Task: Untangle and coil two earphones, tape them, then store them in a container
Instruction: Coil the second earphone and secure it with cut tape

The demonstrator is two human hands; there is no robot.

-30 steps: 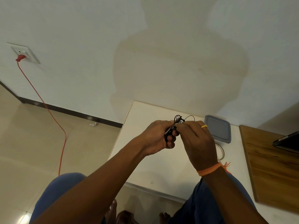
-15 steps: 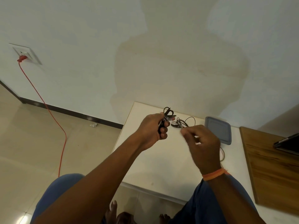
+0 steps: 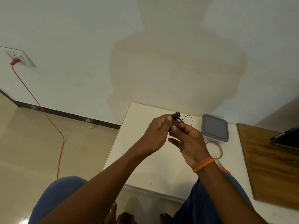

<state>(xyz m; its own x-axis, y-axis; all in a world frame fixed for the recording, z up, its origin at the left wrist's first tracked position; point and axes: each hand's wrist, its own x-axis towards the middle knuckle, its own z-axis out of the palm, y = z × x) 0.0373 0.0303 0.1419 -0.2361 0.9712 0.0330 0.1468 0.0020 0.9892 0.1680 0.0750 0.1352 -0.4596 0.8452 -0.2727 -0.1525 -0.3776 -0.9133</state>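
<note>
- Currently, we hold both hands raised above the white table (image 3: 145,167), close together and nearly touching.
- Our left hand (image 3: 157,135) grips a bundle of black earphones (image 3: 177,117); the fingers curl round the lower part of the bundle, and several loops stand up above the fingertips.
- One thin black loop of the cable arcs out to the right of the bundle, above our right hand (image 3: 188,141).
- Our right hand sits just below and to the right of the bundle. Its fingertips are bent toward the cable, the thumb stands apart, and the palm faces left. We cannot tell whether these fingertips pinch a strand or only touch it.
- An orange wristband (image 3: 204,164) circles the right wrist.
- A grey lidded container (image 3: 215,127) rests on the table to the right of the hands, with its lid on.
- A roll of tape (image 3: 216,148) lies flat just in front of the container, partly hidden by the right wrist.
- Red-handled scissors (image 3: 222,167) lie near the tape, mostly covered by the right forearm.
- A wooden board (image 3: 271,167) occupies the right side, with a dark device (image 3: 286,138) on it.
- A red cable (image 3: 48,120) runs from a wall socket (image 3: 21,57) down across the floor.
</note>
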